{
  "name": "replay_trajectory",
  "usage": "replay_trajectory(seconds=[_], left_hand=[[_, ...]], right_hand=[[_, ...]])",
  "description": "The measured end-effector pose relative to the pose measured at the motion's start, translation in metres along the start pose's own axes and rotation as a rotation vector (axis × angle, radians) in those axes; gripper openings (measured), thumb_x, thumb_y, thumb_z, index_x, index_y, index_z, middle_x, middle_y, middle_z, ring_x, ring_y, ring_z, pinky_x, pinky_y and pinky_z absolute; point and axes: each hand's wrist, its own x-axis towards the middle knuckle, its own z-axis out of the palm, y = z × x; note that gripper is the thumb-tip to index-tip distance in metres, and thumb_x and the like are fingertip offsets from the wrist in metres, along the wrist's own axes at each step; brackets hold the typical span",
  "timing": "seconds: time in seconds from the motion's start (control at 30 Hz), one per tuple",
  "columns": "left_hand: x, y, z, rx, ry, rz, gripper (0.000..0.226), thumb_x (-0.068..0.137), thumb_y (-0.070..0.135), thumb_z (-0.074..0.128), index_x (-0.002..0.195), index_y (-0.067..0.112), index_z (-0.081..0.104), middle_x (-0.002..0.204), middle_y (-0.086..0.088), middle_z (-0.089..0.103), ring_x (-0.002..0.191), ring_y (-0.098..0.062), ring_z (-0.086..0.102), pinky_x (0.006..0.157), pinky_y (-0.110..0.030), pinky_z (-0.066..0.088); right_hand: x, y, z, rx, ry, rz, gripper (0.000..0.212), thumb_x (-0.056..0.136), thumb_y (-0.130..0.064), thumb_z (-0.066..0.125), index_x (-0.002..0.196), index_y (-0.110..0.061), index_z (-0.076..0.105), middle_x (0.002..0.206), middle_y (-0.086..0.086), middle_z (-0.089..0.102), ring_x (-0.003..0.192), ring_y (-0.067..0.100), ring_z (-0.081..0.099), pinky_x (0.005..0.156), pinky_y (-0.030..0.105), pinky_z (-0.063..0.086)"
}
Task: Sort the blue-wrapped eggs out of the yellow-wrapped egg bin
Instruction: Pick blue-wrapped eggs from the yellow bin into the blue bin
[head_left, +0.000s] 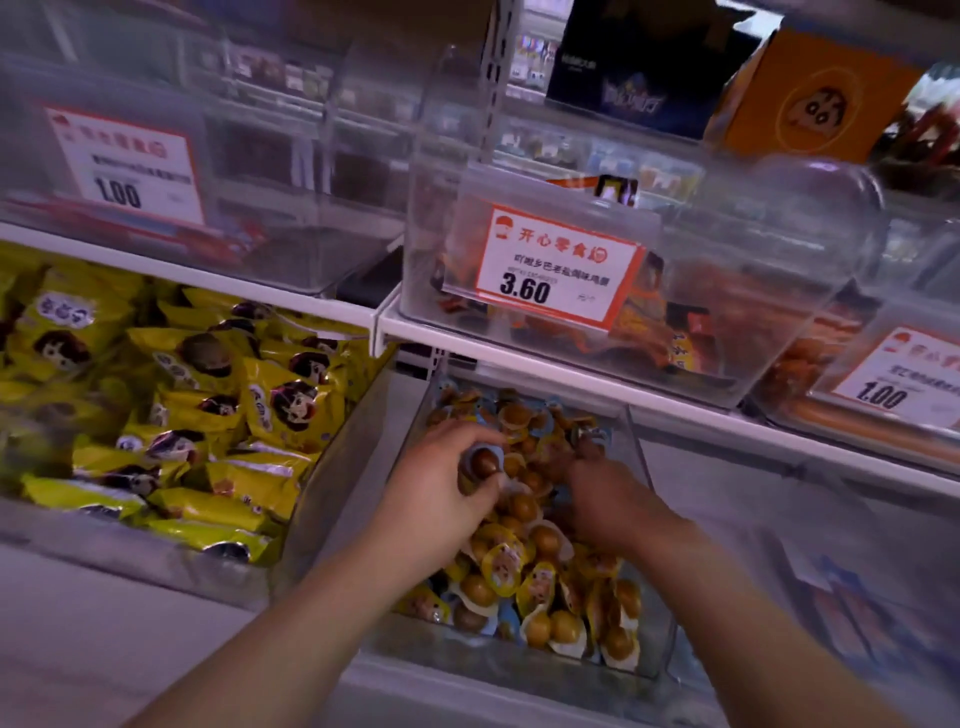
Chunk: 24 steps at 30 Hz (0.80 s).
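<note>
A clear plastic bin (655, 644) on the lower shelf holds several small brown eggs in yellow wrappers (503, 564), with a few blue wrappers showing near the back (557, 404) and the front (506, 626). My left hand (441, 491) is over the bin's left side and grips a blue-wrapped egg (483, 462) between thumb and fingers. My right hand (613, 499) reaches down into the pile at the bin's middle. Its fingertips are buried among the eggs, so what they touch is hidden.
A larger bin of yellow snack packets (171, 405) lies to the left. Above, a clear bin (779, 291) carries a 3.60 price tag (558, 273). More bins and tags stand at the upper left (124, 166) and right (898, 384). The white shelf edge (623, 392) overhangs the egg bin's back.
</note>
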Motion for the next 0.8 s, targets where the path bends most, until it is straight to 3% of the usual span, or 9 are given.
replay_trajectory(seconds=[0.1, 0.17, 0.27, 0.37, 0.43, 0.5, 0.6, 0.7, 0.8], left_hand=[[-0.002, 0.002, -0.004, -0.079, 0.019, -0.037, 0.031, 0.083, 0.025, 0.077, 0.112, 0.03, 0.068, 0.103, 0.021, 0.059, 0.094, 0.003, 0.056, 0.077, -0.001, 0.037], [-0.004, 0.002, -0.007, -0.098, 0.023, -0.043, 0.031, 0.083, 0.026, 0.077, 0.112, 0.031, 0.067, 0.104, 0.019, 0.061, 0.095, 0.003, 0.057, 0.076, -0.003, 0.039], [-0.006, 0.001, -0.009, -0.102, 0.034, -0.051, 0.031, 0.084, 0.031, 0.076, 0.114, 0.034, 0.066, 0.105, 0.019, 0.063, 0.096, 0.002, 0.057, 0.077, -0.007, 0.042], [-0.007, 0.005, -0.009, -0.113, 0.06, -0.061, 0.032, 0.088, 0.042, 0.07, 0.12, 0.04, 0.062, 0.104, 0.025, 0.061, 0.098, 0.007, 0.056, 0.076, -0.005, 0.043], [-0.009, 0.012, -0.006, -0.128, 0.096, -0.05, 0.035, 0.092, 0.054, 0.06, 0.125, 0.044, 0.057, 0.106, 0.032, 0.06, 0.102, 0.012, 0.055, 0.077, -0.006, 0.044], [-0.012, 0.022, 0.002, -0.13, 0.12, -0.005, 0.039, 0.094, 0.061, 0.051, 0.13, 0.047, 0.053, 0.113, 0.028, 0.064, 0.107, 0.01, 0.057, 0.083, -0.012, 0.047], [-0.018, 0.039, 0.024, -0.099, 0.064, 0.083, 0.04, 0.095, 0.058, 0.048, 0.131, 0.043, 0.056, 0.115, 0.021, 0.067, 0.11, 0.003, 0.058, 0.093, -0.025, 0.048], [-0.019, 0.052, 0.045, -0.106, -0.03, 0.126, 0.041, 0.096, 0.049, 0.048, 0.134, 0.037, 0.058, 0.132, 0.019, 0.06, 0.125, 0.0, 0.051, 0.107, -0.028, 0.04], [-0.016, 0.063, 0.062, -0.035, -0.173, 0.262, 0.046, 0.102, 0.051, 0.034, 0.145, 0.037, 0.042, 0.154, 0.019, 0.038, 0.145, 0.0, 0.025, 0.119, -0.028, 0.023]], right_hand=[[-0.005, -0.003, -0.003, 0.071, 0.025, -0.041, 0.042, 0.083, -0.037, 0.073, 0.124, -0.037, 0.066, 0.121, 0.004, 0.063, 0.11, 0.026, 0.063, 0.088, 0.026, 0.052], [-0.008, -0.005, -0.015, 0.277, 0.08, -0.02, 0.032, 0.079, -0.026, 0.079, 0.11, -0.03, 0.074, 0.108, -0.006, 0.069, 0.105, 0.017, 0.066, 0.078, 0.016, 0.049], [-0.014, -0.009, -0.037, 0.601, 0.258, 0.112, 0.028, 0.08, -0.012, 0.081, 0.107, -0.017, 0.073, 0.1, -0.004, 0.072, 0.088, 0.006, 0.069, 0.07, 0.014, 0.048], [-0.037, -0.022, -0.049, 1.34, 0.281, 0.208, 0.021, 0.081, -0.009, 0.076, 0.1, -0.007, 0.068, 0.085, 0.006, 0.067, 0.061, 0.015, 0.059, 0.053, 0.025, 0.048], [-0.055, -0.034, -0.049, 1.767, 0.164, 0.294, 0.028, 0.082, -0.016, 0.069, 0.106, -0.003, 0.065, 0.084, 0.012, 0.06, 0.056, 0.017, 0.051, 0.045, 0.026, 0.044], [-0.07, -0.047, -0.046, 2.04, 0.012, 0.377, 0.024, 0.087, -0.018, 0.057, 0.105, -0.003, 0.06, 0.081, 0.015, 0.055, 0.053, 0.019, 0.05, 0.036, 0.024, 0.038], [-0.085, -0.065, -0.039, 2.215, -0.116, 0.338, 0.03, 0.09, -0.024, 0.048, 0.096, -0.002, 0.068, 0.078, 0.012, 0.065, 0.057, 0.022, 0.06, 0.033, 0.024, 0.038], [-0.096, -0.06, -0.036, 2.243, -0.057, 0.282, 0.035, 0.096, -0.033, 0.052, 0.104, -0.011, 0.077, 0.099, 0.009, 0.075, 0.074, 0.018, 0.074, 0.044, 0.026, 0.051], [-0.109, -0.035, -0.039, 2.103, 0.028, 0.283, 0.038, 0.084, -0.036, 0.068, 0.116, -0.016, 0.071, 0.082, -0.001, 0.066, 0.056, 0.008, 0.058, 0.035, 0.019, 0.036]])
